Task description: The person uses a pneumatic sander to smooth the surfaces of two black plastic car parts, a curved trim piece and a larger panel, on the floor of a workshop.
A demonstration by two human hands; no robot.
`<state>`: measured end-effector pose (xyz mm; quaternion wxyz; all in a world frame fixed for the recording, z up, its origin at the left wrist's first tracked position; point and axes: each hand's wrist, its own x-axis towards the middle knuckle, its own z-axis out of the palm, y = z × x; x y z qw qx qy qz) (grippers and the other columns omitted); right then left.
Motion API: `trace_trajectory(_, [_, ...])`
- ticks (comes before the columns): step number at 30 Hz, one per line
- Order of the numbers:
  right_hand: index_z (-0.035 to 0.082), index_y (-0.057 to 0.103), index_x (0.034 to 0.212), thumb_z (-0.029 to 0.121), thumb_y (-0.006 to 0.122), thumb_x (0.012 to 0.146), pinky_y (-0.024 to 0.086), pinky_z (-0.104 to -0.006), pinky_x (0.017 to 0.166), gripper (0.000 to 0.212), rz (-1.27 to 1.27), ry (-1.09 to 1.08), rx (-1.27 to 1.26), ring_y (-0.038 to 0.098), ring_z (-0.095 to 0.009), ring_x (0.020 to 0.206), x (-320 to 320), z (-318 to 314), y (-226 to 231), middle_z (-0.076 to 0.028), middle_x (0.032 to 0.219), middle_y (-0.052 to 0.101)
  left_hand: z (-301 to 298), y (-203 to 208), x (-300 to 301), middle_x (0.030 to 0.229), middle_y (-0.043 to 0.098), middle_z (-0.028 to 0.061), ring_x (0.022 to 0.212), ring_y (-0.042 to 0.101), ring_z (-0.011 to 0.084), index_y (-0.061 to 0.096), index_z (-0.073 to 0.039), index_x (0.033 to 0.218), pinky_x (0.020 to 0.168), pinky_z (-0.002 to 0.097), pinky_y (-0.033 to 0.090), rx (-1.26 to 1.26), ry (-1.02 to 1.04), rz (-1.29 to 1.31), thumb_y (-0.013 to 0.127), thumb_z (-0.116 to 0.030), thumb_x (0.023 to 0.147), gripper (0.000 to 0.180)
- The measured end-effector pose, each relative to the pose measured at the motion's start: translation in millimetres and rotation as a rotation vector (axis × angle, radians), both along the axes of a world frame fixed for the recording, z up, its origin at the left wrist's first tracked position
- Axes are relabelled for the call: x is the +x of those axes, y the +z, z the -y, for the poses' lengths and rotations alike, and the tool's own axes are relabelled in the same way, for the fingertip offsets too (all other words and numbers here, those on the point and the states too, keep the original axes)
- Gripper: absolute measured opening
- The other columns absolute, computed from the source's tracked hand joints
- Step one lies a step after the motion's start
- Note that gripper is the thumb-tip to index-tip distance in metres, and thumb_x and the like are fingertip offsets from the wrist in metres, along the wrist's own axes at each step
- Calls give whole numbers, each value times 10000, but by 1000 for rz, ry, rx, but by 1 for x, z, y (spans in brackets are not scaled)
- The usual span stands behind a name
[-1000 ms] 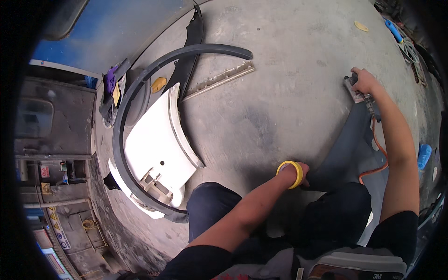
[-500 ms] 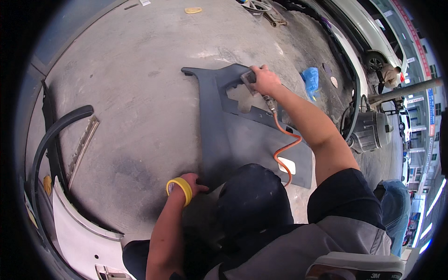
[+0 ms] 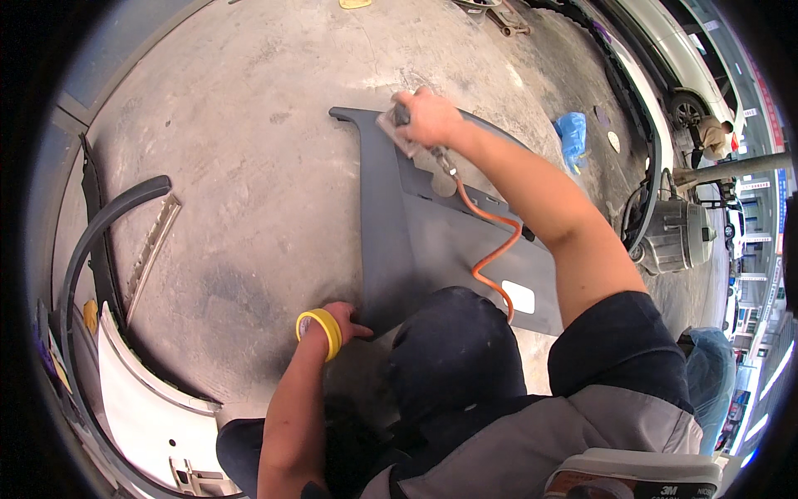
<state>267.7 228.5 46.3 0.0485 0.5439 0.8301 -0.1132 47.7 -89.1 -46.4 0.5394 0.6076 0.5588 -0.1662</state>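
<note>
A dark grey plastic car trim panel (image 3: 385, 241) lies on the concrete floor in front of me, with a cut-out near its far end. My right hand (image 3: 431, 118) is closed round a small air sander (image 3: 399, 135) on the panel's far left part. From the sander's tail a coiled orange air hose (image 3: 504, 222) runs back over the panel toward my knee. My left hand (image 3: 342, 321) grips the near left corner of the panel, its fingers partly hidden. A yellow roll of tape (image 3: 327, 334) sits round my left wrist.
At the left lie a black curved arch trim (image 3: 112, 218), a narrow metal strip (image 3: 151, 258) and a white body panel (image 3: 137, 407). A blue plastic bag (image 3: 572, 137) and a grey canister-like machine (image 3: 675, 235) stand right. Farther off, a person (image 3: 712, 137) is near a white car (image 3: 677, 50).
My right hand has moved the sander left and a little farther away, to the panel's far left part. The hose has followed. My left hand stays at the near corner.
</note>
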Motion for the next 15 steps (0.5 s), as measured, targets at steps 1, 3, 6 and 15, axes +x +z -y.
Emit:
trace_trajectory(1, [186, 527, 1427, 355, 765, 820, 529, -464, 988, 674, 3, 115, -75, 623, -410, 1178, 2, 5, -1, -247, 1311, 569, 0, 0, 0, 1140, 715, 210, 1070, 666, 394, 748, -37, 1113, 956, 442, 520, 7, -12, 12, 813, -412, 820, 481])
trace_trajectory(3, [198, 527, 1433, 360, 764, 815, 534, -465, 981, 681, -28, -13, 11, 626, -412, 1166, 7, 9, -1, -248, 1305, 568, 4, -2, 1, 1130, 716, 213, 1063, 669, 393, 746, -26, 1088, 937, 443, 526, 21, -7, 17, 815, -424, 819, 485])
trace_trajectory(6, [204, 525, 1439, 368, 760, 815, 535, -461, 985, 686, -66, -202, 153, 629, -416, 1161, 11, 11, -1, -254, 1310, 562, 7, -4, 2, 1104, 720, 215, 1046, 677, 390, 738, 0, 1046, 899, 445, 537, 65, 39, -5, 821, -451, 811, 516])
trace_trajectory(15, [167, 523, 1419, 342, 738, 844, 531, -467, 994, 638, -42, -171, 39, 621, -424, 1176, 6, 11, -2, -264, 1326, 550, 4, -6, 2, 1110, 717, 201, 1047, 673, 377, 738, -27, 1082, 923, 435, 532, 52, 1, 16, 835, -417, 792, 496])
